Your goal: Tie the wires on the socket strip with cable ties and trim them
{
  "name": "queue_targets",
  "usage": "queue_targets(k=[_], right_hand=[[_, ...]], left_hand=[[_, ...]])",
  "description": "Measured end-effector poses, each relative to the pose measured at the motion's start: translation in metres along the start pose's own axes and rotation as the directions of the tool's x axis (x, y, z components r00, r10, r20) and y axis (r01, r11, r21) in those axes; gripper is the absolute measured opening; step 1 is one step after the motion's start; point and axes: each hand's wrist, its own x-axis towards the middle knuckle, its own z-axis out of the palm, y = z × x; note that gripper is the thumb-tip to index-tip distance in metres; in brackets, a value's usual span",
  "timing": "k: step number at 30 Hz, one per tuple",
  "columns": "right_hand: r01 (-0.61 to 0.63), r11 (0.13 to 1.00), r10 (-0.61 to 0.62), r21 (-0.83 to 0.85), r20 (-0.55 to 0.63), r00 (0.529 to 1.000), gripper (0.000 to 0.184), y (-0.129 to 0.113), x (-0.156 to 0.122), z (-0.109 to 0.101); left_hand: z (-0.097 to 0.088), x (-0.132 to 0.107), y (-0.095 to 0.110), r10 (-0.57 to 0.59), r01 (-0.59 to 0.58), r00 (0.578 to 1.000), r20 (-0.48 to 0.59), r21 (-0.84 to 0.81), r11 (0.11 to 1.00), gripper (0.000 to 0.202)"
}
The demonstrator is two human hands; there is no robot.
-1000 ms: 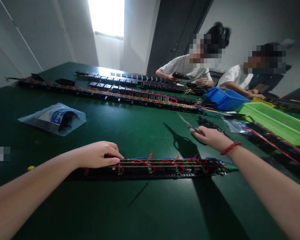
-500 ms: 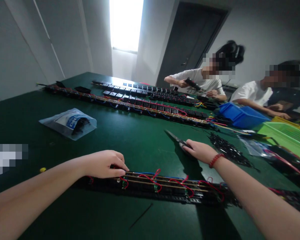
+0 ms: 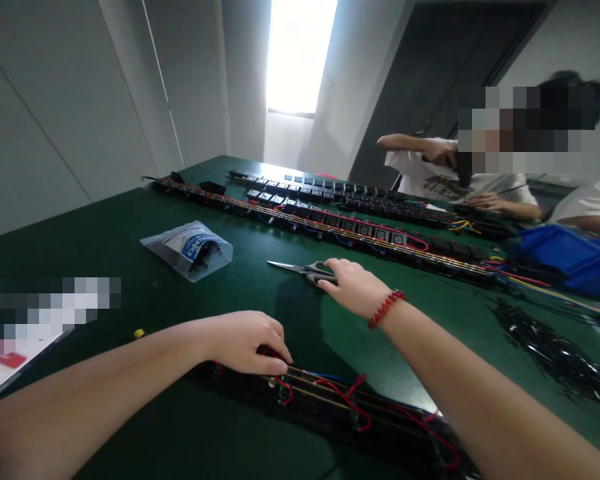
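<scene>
My left hand [image 3: 253, 343] is closed over the near power strip assembly [image 3: 330, 403], with thumb and fingers pinching at its gold-coloured rods and red wires. What lies under the fingers is partly hidden. In front, my right hand [image 3: 357, 287] has its thumb and fingers about the handles of a pair of scissors [image 3: 305, 269]. The blades point left, low over the green table or lying on it. A red beaded bracelet [image 3: 387, 308] circles my right wrist.
A plastic bag [image 3: 190, 250] of black pieces lies beyond my left hand. Long socket strips [image 3: 330, 230] run across the back. Black cable ties [image 3: 550, 347] are heaped right, near a blue bin [image 3: 570, 257]. A co-worker [image 3: 425, 167] sits opposite, holding a dark tool.
My right hand has brought the scissors leftward and lower, blades now pointing left. The left hand stays on the assembly. The view has turned right, and the co-worker has raised the dark tool.
</scene>
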Motion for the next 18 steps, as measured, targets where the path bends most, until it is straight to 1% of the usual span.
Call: queue_targets(k=[1, 2, 4, 6, 8, 10, 12, 14, 18], right_hand=[[0.04, 0.999, -0.04, 0.015, -0.021, 0.999, 0.04, -0.004, -0.017, -0.001], [0.081, 0.996, -0.08, 0.027, -0.029, 0.996, 0.037, -0.006, -0.039, 0.0], [0.155, 0.986, -0.155, 0.054, -0.002, 0.988, 0.038, -0.01, -0.085, 0.01], [0.186, 0.98, -0.187, 0.07, 0.009, 0.982, 0.051, -0.01, -0.126, 0.026], [0.198, 0.978, -0.199, 0.071, -0.001, 0.98, 0.057, -0.008, -0.152, 0.043], [0.213, 0.975, -0.212, 0.06, -0.02, 0.977, 0.052, -0.005, -0.163, 0.057], [0.242, 0.969, -0.24, 0.044, -0.04, 0.97, 0.047, -0.003, -0.164, 0.065], [0.284, 0.958, -0.281, 0.029, -0.062, 0.958, 0.047, -0.004, -0.164, 0.067], [0.356, 0.935, -0.354, -0.007, -0.123, 0.927, 0.046, -0.008, -0.169, 0.063]], left_hand=[[0.0, 0.0, -0.001, -0.002, 0.002, 1.0, -0.001, 0.001, 1.0, 0.03], [0.001, 0.001, -0.002, -0.007, 0.007, 1.0, -0.002, 0.0, 1.0, 0.03], [0.002, 0.001, -0.003, -0.021, 0.021, 1.0, -0.003, -0.01, 1.0, 0.03], [0.004, 0.001, -0.005, -0.048, 0.047, 0.999, -0.009, -0.029, 0.998, 0.033], [0.004, 0.001, -0.006, -0.081, 0.08, 0.997, -0.012, -0.053, 0.995, 0.035], [0.004, 0.001, -0.007, -0.126, 0.124, 0.992, -0.028, -0.078, 0.989, 0.044], [0.004, 0.001, -0.008, -0.178, 0.173, 0.983, -0.049, -0.093, 0.981, 0.053], [0.005, 0.002, -0.009, -0.21, 0.204, 0.976, -0.058, -0.089, 0.975, 0.052], [0.009, 0.004, -0.009, -0.222, 0.219, 0.973, -0.057, -0.055, 0.974, 0.038]])
